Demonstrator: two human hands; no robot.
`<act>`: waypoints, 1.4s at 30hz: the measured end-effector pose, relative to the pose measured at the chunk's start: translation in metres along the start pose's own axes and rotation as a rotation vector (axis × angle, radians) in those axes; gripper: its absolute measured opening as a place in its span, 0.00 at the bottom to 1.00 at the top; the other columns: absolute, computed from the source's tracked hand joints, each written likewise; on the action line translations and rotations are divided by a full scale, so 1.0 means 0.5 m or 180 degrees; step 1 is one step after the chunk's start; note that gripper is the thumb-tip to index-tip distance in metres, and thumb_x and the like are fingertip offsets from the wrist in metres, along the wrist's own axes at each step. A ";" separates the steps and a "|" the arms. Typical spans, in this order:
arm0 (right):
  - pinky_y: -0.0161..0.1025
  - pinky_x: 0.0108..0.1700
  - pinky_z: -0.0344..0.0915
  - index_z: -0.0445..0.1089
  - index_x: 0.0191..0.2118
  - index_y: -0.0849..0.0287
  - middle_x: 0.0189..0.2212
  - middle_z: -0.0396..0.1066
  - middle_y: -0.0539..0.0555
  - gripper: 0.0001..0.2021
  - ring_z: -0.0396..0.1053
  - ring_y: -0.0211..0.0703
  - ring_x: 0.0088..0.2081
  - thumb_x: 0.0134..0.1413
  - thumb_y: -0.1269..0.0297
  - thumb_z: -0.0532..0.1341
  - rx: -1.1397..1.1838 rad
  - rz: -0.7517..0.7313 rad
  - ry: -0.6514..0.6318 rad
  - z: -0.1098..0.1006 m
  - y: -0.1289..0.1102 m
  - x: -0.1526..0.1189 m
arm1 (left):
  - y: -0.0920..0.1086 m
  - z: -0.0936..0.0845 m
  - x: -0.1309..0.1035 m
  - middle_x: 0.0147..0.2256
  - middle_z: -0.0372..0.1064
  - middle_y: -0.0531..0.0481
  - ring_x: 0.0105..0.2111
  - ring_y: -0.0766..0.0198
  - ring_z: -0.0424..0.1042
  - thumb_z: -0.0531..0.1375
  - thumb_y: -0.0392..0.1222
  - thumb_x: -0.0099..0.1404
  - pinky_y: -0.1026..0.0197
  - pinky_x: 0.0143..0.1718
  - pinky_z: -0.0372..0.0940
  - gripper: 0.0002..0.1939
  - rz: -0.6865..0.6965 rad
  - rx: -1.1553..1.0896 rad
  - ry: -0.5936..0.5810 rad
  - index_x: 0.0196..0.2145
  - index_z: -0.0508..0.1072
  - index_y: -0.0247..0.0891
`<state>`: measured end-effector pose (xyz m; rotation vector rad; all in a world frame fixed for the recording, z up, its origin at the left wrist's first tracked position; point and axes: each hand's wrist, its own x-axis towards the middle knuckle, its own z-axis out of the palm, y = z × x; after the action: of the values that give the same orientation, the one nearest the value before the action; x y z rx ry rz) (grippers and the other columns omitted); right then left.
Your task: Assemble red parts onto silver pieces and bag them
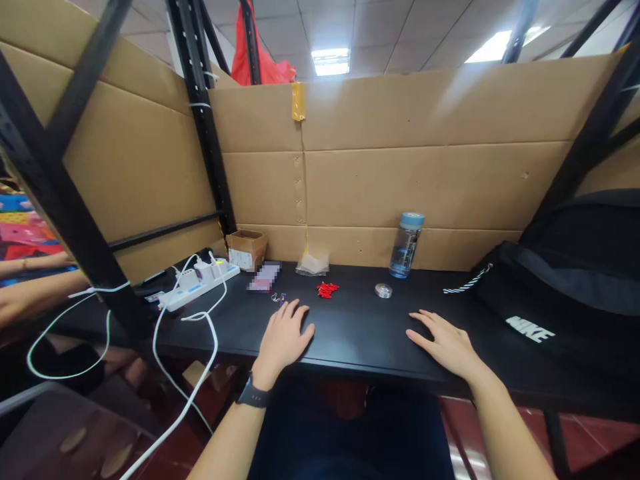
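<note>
Palm down near the front edge of the black table (350,340), my left hand (284,335) has its fingers spread and holds nothing. Just beyond its fingertips lie small metal rings with a coloured piece (278,298). My right hand (444,341) rests on the table further right, fingers apart, nothing in it. Between and beyond the hands are a pile of small red pieces (327,290) and a round, flat, shiny container (383,291). A clear plastic bag (313,265) lies behind the red pieces.
A blue-lidded water bottle (406,245) stands near the cardboard wall. A black backpack (560,287) fills the right side. At the left are a white power strip (200,285) with cables, an open cardboard box (247,249) and a blurred-out flat item (265,277). Another person's arm (43,297) shows far left.
</note>
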<state>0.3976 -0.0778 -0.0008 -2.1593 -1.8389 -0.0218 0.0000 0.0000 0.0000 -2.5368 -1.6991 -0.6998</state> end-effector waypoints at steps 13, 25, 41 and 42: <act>0.63 0.63 0.55 0.67 0.62 0.40 0.67 0.62 0.52 0.31 0.55 0.61 0.69 0.61 0.33 0.49 -0.0029 -0.0058 0.0047 0.004 0.004 0.003 | -0.210 -0.022 0.116 0.63 0.56 0.25 0.65 0.38 0.57 0.60 0.57 0.63 0.45 0.62 0.55 0.45 -0.1161 -0.0024 0.0218 0.67 0.49 0.27; 0.63 0.64 0.54 0.67 0.62 0.41 0.67 0.61 0.53 0.31 0.54 0.62 0.69 0.61 0.34 0.49 0.0003 -0.0037 0.0018 0.000 -0.002 -0.001 | -0.203 -0.035 0.209 0.59 0.63 0.26 0.57 0.32 0.66 0.60 0.60 0.60 0.39 0.53 0.64 0.45 -0.2109 0.0279 0.0128 0.66 0.50 0.34; 0.63 0.64 0.52 0.66 0.62 0.41 0.68 0.60 0.52 0.31 0.53 0.63 0.69 0.61 0.33 0.49 -0.0005 0.0003 -0.0026 -0.005 -0.006 -0.003 | -0.207 -0.100 0.071 0.59 0.63 0.23 0.56 0.30 0.68 0.56 0.67 0.62 0.38 0.52 0.64 0.47 -0.2074 0.0329 0.0035 0.67 0.51 0.32; 0.64 0.64 0.53 0.67 0.62 0.41 0.68 0.60 0.53 0.31 0.54 0.63 0.69 0.61 0.33 0.49 -0.0017 -0.0007 -0.0017 -0.004 -0.005 -0.002 | -0.203 -0.100 0.063 0.59 0.63 0.23 0.56 0.30 0.68 0.55 0.68 0.63 0.38 0.52 0.64 0.47 -0.2064 0.0336 0.0086 0.67 0.51 0.32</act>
<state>0.3953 -0.0790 0.0014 -2.1629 -1.8461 -0.0214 -0.0974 0.0570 0.0326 -1.8762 -2.4872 -0.6214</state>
